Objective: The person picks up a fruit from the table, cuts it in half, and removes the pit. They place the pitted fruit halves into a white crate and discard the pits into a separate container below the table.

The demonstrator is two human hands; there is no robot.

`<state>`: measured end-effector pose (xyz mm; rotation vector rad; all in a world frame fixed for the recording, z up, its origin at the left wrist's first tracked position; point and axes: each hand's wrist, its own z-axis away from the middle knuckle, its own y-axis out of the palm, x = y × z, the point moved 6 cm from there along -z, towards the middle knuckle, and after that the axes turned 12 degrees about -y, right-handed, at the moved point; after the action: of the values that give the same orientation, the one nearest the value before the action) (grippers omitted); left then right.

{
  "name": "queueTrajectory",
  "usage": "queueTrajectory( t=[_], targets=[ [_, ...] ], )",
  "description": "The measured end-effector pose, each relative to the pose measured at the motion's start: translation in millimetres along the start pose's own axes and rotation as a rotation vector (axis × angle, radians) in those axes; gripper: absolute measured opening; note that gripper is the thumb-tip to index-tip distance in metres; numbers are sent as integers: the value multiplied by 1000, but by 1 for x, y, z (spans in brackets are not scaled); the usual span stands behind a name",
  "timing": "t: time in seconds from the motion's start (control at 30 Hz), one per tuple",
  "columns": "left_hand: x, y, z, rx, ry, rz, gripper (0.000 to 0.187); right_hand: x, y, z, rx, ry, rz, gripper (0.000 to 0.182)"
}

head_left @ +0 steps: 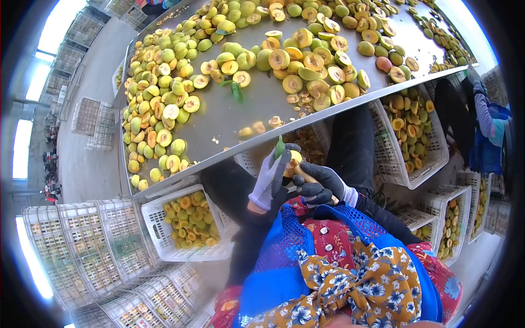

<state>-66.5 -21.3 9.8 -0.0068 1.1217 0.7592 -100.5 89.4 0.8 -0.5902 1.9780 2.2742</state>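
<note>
L hand, gloved, fingers closed on a yellow fruit pc, just off the table's near edge, approx mid-length; green leaf upright at those fingers, can't tell if gripped. R hand, dark glove, curled round a tan handle, nr the fruit pc. Metal table: halved fruit piled mid-top, more along L edge to near-L corner. Below near edge: L crate & R crate, both w/ cut fruit.
</note>
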Motion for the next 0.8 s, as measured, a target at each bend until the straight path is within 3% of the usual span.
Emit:
queueTrajectory(
  t=[0.03,0.1,0.17,0.23,0.33,0.43,0.6,0.67,0.73,0.8],
  targets=[
    [1,-1,0,-13,18,-69,41,1,-1,0,-12,-7,49,37],
    [-17,5,7,-55,306,-348,39,5,-4,5,-243,-163,321,38],
    [-18,5,7,-36,390,-549,37,13,-3,7,-352,-274,611,40],
    [-5,-6,-1,14,295,-626,44,20,-1,6,-338,-341,913,42],
    [2,-7,-6,-1,252,-609,46,24,-9,6,-360,-255,1041,47],
    [6,-7,-9,-9,166,-585,46,39,-17,-2,-386,-310,1685,46],
    [0,0,-9,14,96,-597,48,38,-8,2,-473,-382,2055,40],
    [-5,2,-8,43,191,-677,46,38,-5,3,-421,-348,2331,37],
    [-3,3,-5,93,394,-797,40,38,-2,6,-498,-293,2363,34],
    [36,-16,-23,85,-159,-101,34,37,4,9,-537,-272,2408,31]
  ],
)
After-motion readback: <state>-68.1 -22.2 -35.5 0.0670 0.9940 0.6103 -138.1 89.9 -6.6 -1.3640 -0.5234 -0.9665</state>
